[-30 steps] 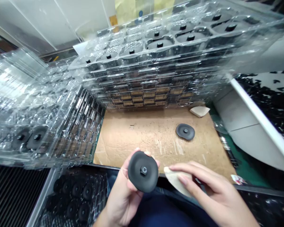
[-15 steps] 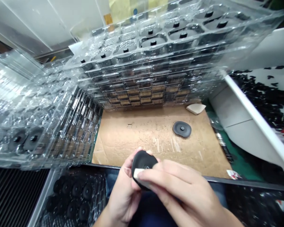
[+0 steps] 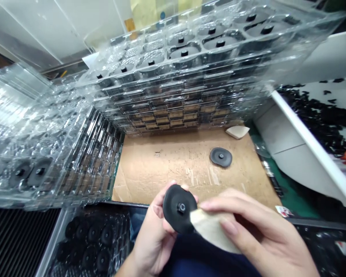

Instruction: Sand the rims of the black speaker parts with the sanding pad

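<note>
My left hand (image 3: 154, 234) is closed around the rim of a black rubber disc (image 3: 173, 211), whose face with a small raised hub is turned up toward me. Between the thumb and fingers of my right hand (image 3: 256, 227) is a cream-coloured wedge-shaped pad (image 3: 215, 229). Its narrow tip lies at the disc's right edge; whether it touches cannot be made out. Beyond my hands, a second black disc (image 3: 221, 157) with a central hub rests on a cardboard sheet (image 3: 150, 161). Farther back on the cardboard lies another cream pad (image 3: 238, 132).
Tall stacks of clear plastic trays stand behind (image 3: 173, 84) and at the left (image 3: 75, 154), with black parts in some pockets. A lower-left tray (image 3: 118, 234) holds several black discs. On the right, a white bin (image 3: 308, 142) borders scattered black pieces (image 3: 328, 115).
My right hand has drawn the pad back rightward from the disc's face, uncovering the hub. My left hand still holds the disc, now slightly more to the right.
</note>
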`<state>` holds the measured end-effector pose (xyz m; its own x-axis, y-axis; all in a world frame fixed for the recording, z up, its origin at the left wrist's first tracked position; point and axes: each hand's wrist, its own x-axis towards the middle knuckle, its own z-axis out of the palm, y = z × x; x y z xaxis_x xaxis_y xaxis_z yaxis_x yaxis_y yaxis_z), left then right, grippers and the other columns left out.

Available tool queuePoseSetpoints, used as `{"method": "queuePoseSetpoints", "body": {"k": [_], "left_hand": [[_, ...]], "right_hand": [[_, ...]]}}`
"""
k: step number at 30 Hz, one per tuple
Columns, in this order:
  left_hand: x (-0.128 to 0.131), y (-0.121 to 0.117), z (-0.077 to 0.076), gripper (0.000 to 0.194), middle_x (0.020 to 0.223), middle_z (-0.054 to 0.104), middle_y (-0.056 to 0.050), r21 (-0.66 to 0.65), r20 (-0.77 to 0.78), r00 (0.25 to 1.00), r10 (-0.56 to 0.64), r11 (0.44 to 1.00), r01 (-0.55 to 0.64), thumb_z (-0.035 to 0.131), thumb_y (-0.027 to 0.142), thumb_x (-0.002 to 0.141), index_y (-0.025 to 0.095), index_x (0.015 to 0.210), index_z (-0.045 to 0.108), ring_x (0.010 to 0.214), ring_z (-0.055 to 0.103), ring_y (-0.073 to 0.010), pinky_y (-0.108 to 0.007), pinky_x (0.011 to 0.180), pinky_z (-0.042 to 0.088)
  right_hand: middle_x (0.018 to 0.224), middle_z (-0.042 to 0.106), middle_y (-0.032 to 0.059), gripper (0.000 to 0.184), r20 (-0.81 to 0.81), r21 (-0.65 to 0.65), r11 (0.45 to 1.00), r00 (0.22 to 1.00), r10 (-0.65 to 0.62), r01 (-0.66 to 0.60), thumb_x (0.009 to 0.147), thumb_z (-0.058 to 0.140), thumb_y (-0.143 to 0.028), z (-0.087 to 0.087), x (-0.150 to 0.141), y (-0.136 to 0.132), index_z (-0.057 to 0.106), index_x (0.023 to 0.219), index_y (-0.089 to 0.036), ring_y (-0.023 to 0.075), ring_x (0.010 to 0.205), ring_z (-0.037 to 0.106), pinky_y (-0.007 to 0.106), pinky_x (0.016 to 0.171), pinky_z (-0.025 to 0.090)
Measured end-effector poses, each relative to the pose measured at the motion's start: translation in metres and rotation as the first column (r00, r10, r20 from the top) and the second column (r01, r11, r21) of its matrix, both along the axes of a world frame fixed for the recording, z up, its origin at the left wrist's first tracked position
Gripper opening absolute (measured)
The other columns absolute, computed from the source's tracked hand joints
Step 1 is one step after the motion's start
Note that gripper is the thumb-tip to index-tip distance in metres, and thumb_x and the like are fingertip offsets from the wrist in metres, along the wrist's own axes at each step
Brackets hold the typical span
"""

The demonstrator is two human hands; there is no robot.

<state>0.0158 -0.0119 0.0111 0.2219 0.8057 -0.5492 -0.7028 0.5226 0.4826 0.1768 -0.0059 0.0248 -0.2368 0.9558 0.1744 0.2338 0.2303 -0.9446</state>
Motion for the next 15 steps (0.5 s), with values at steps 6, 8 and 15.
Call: {"method": "queuePoseSetpoints", "body": {"k": [6,8,15], "left_hand": [[-0.007,-0.009,-0.009,0.045,0.103,0.068,-0.003,-0.065,-0.124,0.99,0.07,0.995,-0.078,0.077,0.021,0.059,0.025,0.101,0.064,0.093,0.062,-0.0181,-0.028,0.088,0.045],[-0.004,-0.01,-0.009,0.046,0.098,0.068,-0.002,-0.06,-0.132,0.988,0.079,0.994,-0.087,0.077,0.017,0.058,0.026,0.101,0.064,0.096,0.061,-0.0191,-0.029,0.088,0.045],[0.001,-0.008,0.001,0.042,0.092,0.07,0.0,-0.084,-0.07,0.996,-0.047,0.996,0.041,0.079,0.019,0.056,0.026,0.096,0.067,0.096,0.061,-0.0171,-0.027,0.091,0.042]], "right_hand": [[0.082,0.065,0.0047,0.022,0.067,0.227,0.965,0.991,0.119,-0.131,0.082,0.048,-0.006,0.014,-0.035,0.008,0.062,0.096,-0.014,0.0137,0.074,0.061,0.022,0.07,0.051],[0.079,0.064,0.0023,0.02,0.127,0.127,0.972,0.975,0.184,-0.2,0.083,0.046,-0.008,0.011,-0.039,0.01,0.063,0.089,-0.017,0.0121,0.07,0.06,0.021,0.065,0.05],[0.084,0.064,0.0015,0.022,0.068,0.105,0.983,0.987,0.143,-0.15,0.084,0.048,-0.007,0.011,-0.025,0.004,0.06,0.099,-0.018,0.0117,0.076,0.06,0.02,0.07,0.049]]}}
